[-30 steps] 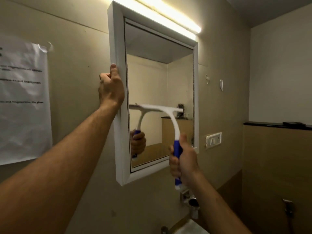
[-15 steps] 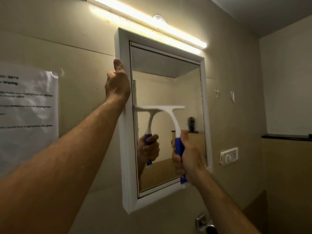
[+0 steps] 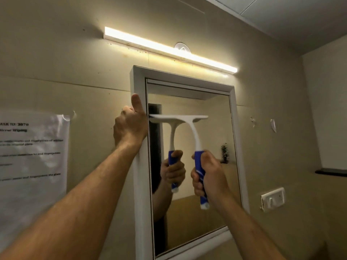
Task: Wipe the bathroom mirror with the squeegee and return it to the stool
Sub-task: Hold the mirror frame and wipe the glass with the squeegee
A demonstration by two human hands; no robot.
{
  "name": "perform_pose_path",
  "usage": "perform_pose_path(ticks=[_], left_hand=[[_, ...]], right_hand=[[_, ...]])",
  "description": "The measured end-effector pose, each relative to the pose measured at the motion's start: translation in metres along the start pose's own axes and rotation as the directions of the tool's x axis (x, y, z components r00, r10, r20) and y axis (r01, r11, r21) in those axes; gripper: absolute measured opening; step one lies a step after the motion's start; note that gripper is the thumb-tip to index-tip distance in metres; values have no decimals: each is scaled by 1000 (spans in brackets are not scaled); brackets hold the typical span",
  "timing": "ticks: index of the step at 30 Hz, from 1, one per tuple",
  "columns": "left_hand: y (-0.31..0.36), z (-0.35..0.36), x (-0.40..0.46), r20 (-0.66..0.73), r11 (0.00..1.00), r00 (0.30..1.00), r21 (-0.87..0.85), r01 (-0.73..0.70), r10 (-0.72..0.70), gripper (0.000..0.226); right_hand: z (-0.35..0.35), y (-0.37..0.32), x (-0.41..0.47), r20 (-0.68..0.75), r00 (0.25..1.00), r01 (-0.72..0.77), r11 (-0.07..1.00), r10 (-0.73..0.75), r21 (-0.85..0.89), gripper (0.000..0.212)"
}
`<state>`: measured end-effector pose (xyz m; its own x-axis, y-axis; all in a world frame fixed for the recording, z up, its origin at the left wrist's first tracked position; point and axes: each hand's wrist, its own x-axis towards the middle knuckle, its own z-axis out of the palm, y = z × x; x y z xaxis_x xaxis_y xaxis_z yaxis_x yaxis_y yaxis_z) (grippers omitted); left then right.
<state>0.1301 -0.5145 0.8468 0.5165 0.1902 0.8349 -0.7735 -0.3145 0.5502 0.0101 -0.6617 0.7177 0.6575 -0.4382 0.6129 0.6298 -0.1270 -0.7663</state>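
printed sheet (image 3: 32, 158) blurred and cut off at the left edge

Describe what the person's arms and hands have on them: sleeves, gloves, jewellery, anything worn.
Both forearms are bare up to the edge of the picture; no sleeve shows. The left hand and the right hand wear no gloves. No watch, band or ring is visible on either wrist or on the fingers that show. Light hair shows along both forearms. No markings can be made out.

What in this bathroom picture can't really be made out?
- Text on the paper sheet, head view: mostly blurred.
- Fingers of the left hand: hidden behind the mirror frame.
- Squeegee blade contact with the glass: too fine to tell.
- The stool: outside the picture.
- The mirror's bottom left corner: cut off.
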Motion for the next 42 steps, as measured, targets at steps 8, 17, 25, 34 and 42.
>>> perform_pose_path(ticks=[8, 17, 25, 34, 42], left_hand=[[-4, 7, -2, -50, 1000, 999, -27, -5, 4, 69], [-6, 9, 0, -55, 997, 999, -73, -8, 4, 63], [-9, 12, 3, -71, 997, 997, -72, 7, -12, 71], [-5, 10, 0, -62, 998, 998, -61, 17, -21, 62], [-6, 11, 0, -76, 998, 997, -55, -6, 2, 67]], right_hand=[[16, -55, 44, -4, 993, 119, 993, -119, -21, 33], [2, 3, 7, -59, 997, 33, 986, -43, -163, 46], [20, -51, 30, 50, 996, 66, 997, -67, 26, 45], [20, -7, 0, 38, 995, 96, 995, -96, 0, 36], [8, -29, 22, 11, 996, 93, 988, -92, -127, 40]])
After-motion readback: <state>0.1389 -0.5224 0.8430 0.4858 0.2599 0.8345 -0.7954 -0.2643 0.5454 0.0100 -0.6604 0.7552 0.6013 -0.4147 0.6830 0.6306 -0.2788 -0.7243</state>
